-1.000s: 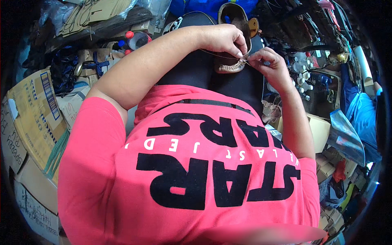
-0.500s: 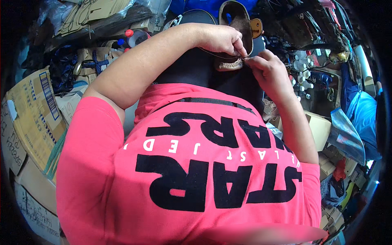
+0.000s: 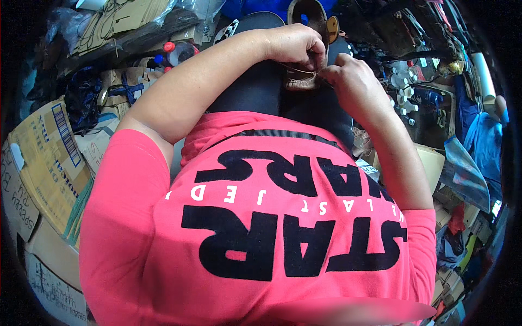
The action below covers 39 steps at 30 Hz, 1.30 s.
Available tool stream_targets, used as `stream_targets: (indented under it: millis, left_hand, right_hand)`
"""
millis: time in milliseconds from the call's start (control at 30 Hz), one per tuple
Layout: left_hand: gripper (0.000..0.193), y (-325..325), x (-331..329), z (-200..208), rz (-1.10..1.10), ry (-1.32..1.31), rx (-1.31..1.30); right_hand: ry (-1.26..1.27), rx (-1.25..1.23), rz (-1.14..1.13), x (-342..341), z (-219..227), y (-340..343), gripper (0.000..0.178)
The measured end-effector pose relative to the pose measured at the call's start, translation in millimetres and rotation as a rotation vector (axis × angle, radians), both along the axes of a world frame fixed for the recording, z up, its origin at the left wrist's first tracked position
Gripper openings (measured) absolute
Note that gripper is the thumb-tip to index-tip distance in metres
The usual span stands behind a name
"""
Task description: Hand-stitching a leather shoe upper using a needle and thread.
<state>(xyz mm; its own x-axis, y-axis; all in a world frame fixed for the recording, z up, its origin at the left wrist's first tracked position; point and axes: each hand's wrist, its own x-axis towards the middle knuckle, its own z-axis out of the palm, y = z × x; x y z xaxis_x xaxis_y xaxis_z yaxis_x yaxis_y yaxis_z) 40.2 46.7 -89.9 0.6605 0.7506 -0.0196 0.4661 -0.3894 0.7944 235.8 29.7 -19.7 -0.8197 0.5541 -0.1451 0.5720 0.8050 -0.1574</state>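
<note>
At my far left leans a yellow-brown cardboard box, then a clear bottle with a red cap beyond my left forearm. My left hand reaches across my lap and hides part of the brown shoe, which rests on my dark trousers; its fingers are curled at the shoe, and I cannot tell what they grip. Just right of the stitched edge, my right hand has its fingers bent inward; whatever they may pinch is too small to tell. Farther right are white-capped bottles and blue fabric. Compared with a second ago, my left fingers are bunched more tightly, the shoe sits slightly higher in view, and my right hand shows more of its back.
</note>
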Motion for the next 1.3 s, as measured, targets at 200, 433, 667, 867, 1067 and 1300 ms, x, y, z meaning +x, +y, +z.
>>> stream_targets:
  millis: [200,433,667,867,1067,1300]
  left_hand:
    - [0.021,-0.5,3.1,-1.5,0.038,0.011,0.052]
    - [0.037,-61.0,-16.4,27.5,0.447,-0.056,0.207]
    - [0.029,-72.5,-88.2,64.7,0.642,0.129,-0.299]
    - [0.047,-53.8,-28.5,50.8,0.559,-1.448,-0.71]
    - [0.046,-47.6,-42.1,25.3,0.601,-1.488,-0.81]
    - [0.045,-50.4,-94.3,-11.3,0.572,-1.508,-0.902]
  right_hand:
    - [0.193,-0.117,-0.145,2.8,-26.3,1.7,0.011]
    - [0.543,-1.02,-0.633,56.6,-18.6,14.1,0.025]
    - [1.202,-1.174,-0.531,174.9,-8.8,37.3,0.02]
    - [0.307,-0.556,-0.554,156.8,-51.1,13.8,0.033]
    - [0.009,0.046,-0.383,152.2,-50.1,-3.5,0.038]
    - [0.01,0.213,-0.312,177.3,-61.7,-18.7,0.037]
